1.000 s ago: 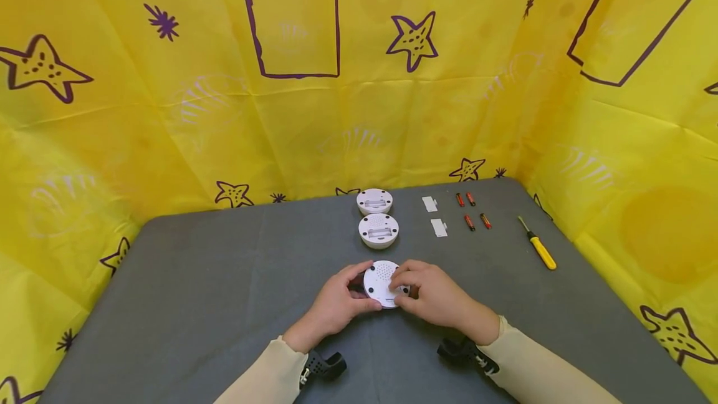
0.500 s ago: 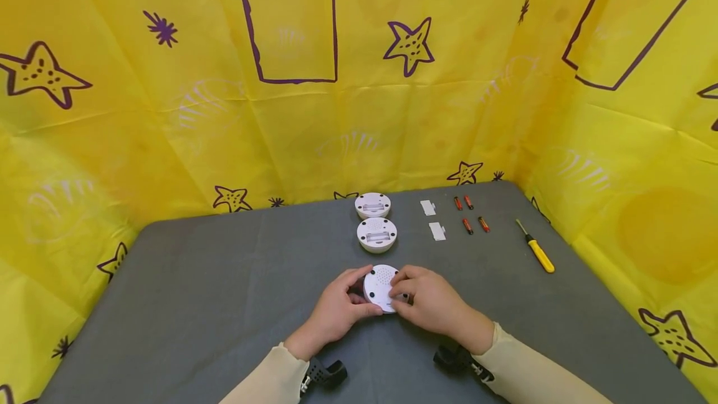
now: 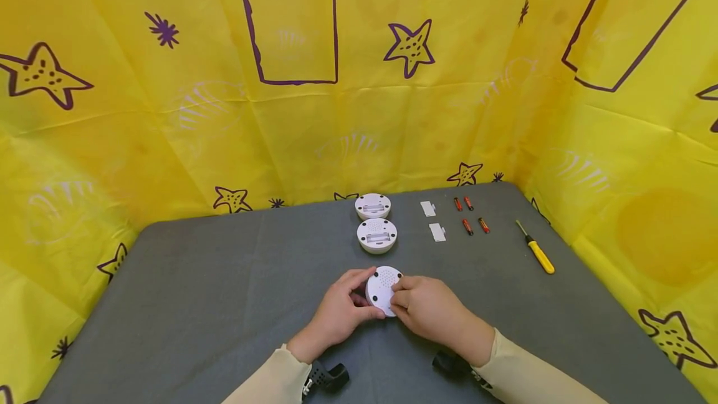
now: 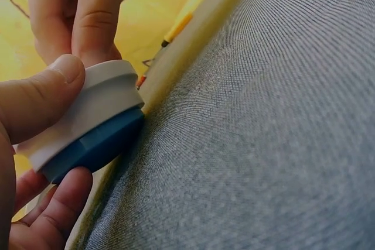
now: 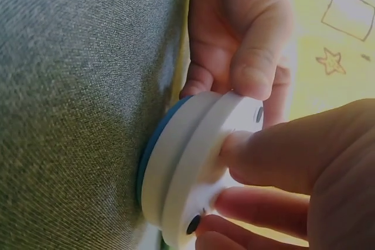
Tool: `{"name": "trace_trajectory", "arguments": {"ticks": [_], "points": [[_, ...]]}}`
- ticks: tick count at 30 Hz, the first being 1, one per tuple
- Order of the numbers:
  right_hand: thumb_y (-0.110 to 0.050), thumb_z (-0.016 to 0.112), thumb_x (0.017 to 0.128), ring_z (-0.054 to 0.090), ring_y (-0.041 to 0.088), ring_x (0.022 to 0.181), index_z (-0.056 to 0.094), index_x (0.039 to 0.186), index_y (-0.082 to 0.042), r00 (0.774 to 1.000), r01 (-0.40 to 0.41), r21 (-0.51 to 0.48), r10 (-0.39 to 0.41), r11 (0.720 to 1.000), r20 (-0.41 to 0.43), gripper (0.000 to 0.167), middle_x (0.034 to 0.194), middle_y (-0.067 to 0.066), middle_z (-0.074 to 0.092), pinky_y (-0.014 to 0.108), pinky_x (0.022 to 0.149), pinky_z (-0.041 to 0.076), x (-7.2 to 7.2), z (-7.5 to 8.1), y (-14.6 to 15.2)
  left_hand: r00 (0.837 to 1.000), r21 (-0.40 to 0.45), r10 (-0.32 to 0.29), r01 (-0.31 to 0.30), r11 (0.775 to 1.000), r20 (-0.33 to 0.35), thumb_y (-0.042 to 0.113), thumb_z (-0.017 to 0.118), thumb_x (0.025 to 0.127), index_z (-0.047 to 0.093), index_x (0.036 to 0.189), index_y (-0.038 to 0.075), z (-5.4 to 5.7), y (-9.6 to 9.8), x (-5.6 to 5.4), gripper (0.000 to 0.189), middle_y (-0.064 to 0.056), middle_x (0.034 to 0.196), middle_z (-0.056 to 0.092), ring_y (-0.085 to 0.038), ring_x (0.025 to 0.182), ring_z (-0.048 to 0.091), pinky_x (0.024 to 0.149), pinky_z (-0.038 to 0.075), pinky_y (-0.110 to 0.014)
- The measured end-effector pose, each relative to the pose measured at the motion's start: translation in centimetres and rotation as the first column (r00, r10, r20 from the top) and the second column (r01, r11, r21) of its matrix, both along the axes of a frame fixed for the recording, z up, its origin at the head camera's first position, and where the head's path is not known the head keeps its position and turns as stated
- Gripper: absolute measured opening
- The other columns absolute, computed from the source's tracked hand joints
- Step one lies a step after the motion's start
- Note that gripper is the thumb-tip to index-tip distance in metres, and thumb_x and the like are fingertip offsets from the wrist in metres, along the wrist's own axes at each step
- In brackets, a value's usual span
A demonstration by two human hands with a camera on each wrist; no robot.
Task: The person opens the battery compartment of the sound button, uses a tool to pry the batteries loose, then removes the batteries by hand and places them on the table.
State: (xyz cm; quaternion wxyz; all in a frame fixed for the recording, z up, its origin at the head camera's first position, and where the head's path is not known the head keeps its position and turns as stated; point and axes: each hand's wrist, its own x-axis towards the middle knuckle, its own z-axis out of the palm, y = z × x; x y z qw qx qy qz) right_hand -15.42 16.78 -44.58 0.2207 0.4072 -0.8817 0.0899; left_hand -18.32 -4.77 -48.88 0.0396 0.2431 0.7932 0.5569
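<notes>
My left hand point(image 3: 339, 307) grips a round white device point(image 3: 381, 290) at its left side, thumb on the near rim and fingers round the far side. Speaker holes and black rubber feet show on its upturned face. In the left wrist view the underside is a blue part point(image 4: 99, 144), low over the grey cloth. My right hand point(image 3: 434, 307) reaches in from the right, its thumb and bent fingertips on the white face, covering the right part of it. In the right wrist view the thumb and fingers touch the face apart from each other; I cannot tell whether they pinch anything.
Two similar white devices point(image 3: 377, 235) lie face up behind, battery compartments uncovered. Right of them lie two white battery covers point(image 3: 437, 232), several small red-and-black batteries point(image 3: 468, 226) and a yellow-handled screwdriver point(image 3: 541, 257). Yellow patterned cloth point(image 3: 291, 136) hangs behind the grey table point(image 3: 224, 292).
My right fingers have drawn together and bent more over the device's face, hiding more of its right side. The device has turned slightly in my left hand. The other things lie as before.
</notes>
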Motion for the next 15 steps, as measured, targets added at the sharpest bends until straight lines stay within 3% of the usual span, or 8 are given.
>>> {"name": "trace_trajectory", "arguments": {"ticks": [15], "points": [[-0.010,0.081,0.076,0.065,0.015,0.071,0.066,0.068,-0.015,0.999,0.042,0.063,-0.040,0.997,-0.033,0.017,0.086,-0.001,0.068,0.031,0.063,0.054,0.68,-0.03,-0.61,0.999,-0.032,0.000,-0.001,1.000,-0.038,0.017,0.092,0.069,0.057,0.140,0.004,0.32,0.09,0.33,0.080,0.000,0.117,0.058,-0.015,0.078,0.062,0.073,0.054,-0.028]]}}
